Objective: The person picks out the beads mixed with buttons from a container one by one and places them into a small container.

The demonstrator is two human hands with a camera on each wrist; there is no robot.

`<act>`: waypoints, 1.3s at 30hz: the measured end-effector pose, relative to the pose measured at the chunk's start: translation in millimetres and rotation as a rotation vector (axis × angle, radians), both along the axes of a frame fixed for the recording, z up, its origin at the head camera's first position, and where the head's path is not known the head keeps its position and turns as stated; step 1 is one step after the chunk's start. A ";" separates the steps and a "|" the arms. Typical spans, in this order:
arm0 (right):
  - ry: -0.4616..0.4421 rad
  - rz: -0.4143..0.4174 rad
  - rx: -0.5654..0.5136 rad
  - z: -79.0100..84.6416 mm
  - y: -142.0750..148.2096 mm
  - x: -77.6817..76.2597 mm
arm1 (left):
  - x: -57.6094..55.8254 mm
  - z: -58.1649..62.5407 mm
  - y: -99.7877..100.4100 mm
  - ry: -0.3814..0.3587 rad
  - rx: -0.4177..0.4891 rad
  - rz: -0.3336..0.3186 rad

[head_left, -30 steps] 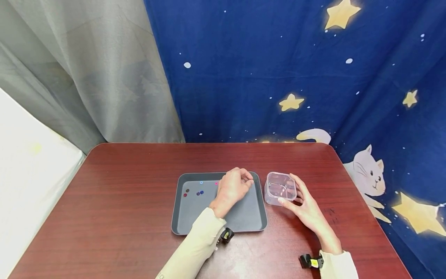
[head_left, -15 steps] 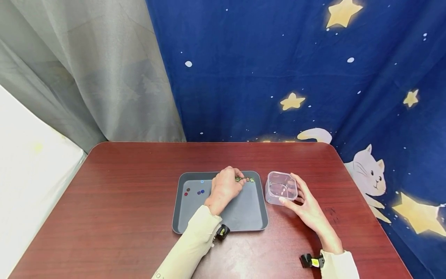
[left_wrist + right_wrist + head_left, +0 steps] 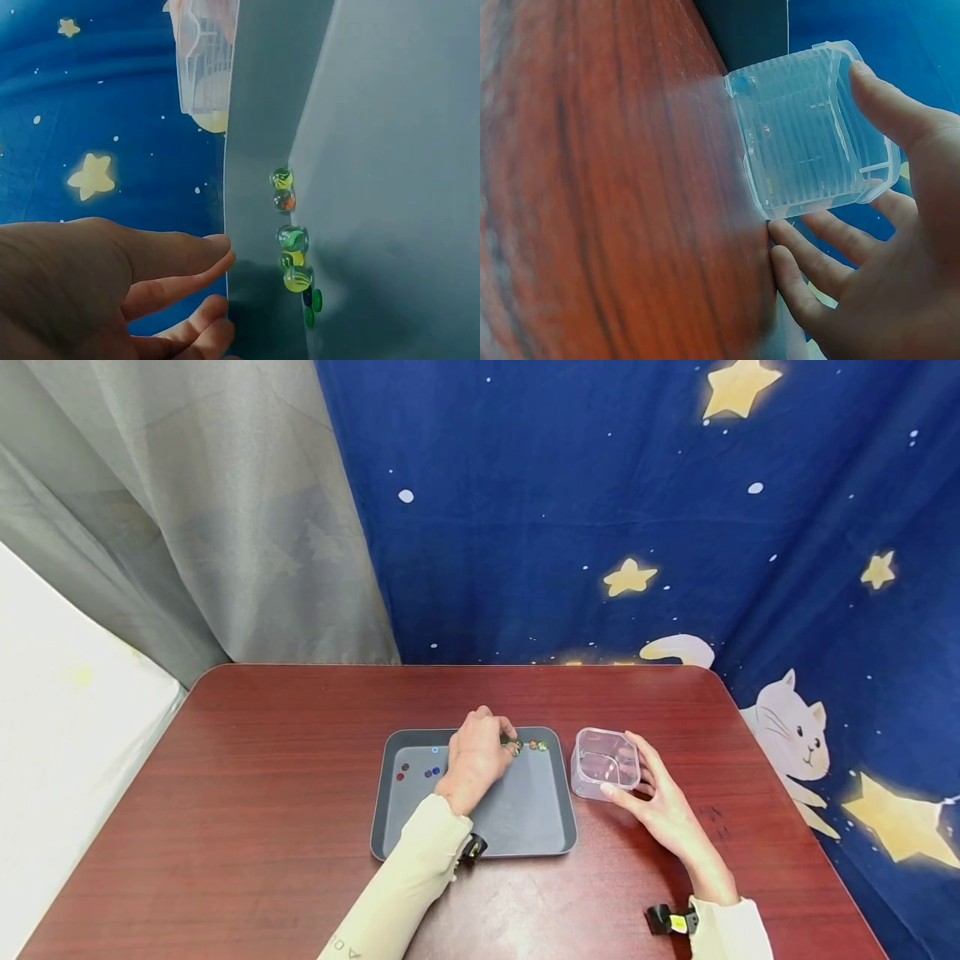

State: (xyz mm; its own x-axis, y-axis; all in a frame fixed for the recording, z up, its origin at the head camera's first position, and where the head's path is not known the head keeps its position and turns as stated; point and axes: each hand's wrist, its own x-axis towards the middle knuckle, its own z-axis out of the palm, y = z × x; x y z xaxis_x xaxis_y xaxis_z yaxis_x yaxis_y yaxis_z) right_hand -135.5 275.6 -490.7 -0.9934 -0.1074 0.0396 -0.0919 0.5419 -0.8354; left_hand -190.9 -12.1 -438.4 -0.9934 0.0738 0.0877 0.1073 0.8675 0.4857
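Note:
My left hand (image 3: 476,756) is over the far side of a grey tray (image 3: 525,818), palm down. Its fingertips are close to several glass marbles (image 3: 292,238) with green, yellow and orange swirls, lined up along the tray's far wall. In the left wrist view the thumb and fingers (image 3: 180,255) reach out nearly straight, with nothing between them. Small green round pieces (image 3: 316,300) lie beside the marbles. My right hand (image 3: 663,806) grips a clear plastic box (image 3: 795,142) to the right of the tray, thumb at its rim and fingers along its side.
Small red and brown round pieces (image 3: 402,772) lie at the tray's left, with blue ones (image 3: 432,772) near them and a pale blue ring-like piece (image 3: 435,750) farther back. The dark red wooden table (image 3: 225,793) ends at a blue star-patterned curtain (image 3: 525,527).
My left hand has moved left along the tray's far side, uncovering marbles near the far right corner. A pink piece seen earlier is now hidden behind it. The right hand and box have stayed put.

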 end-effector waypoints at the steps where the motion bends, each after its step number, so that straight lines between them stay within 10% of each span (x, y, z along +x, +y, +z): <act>1: 0.001 0.001 -0.002 -0.1 0.1 -0.1 | -0.4 0.1 0.1 0.006 -0.009 -0.003; 39: -0.006 -0.006 0.009 0.0 0.5 -0.1 | -15.4 -14.5 -9.7 -0.091 -0.052 -0.070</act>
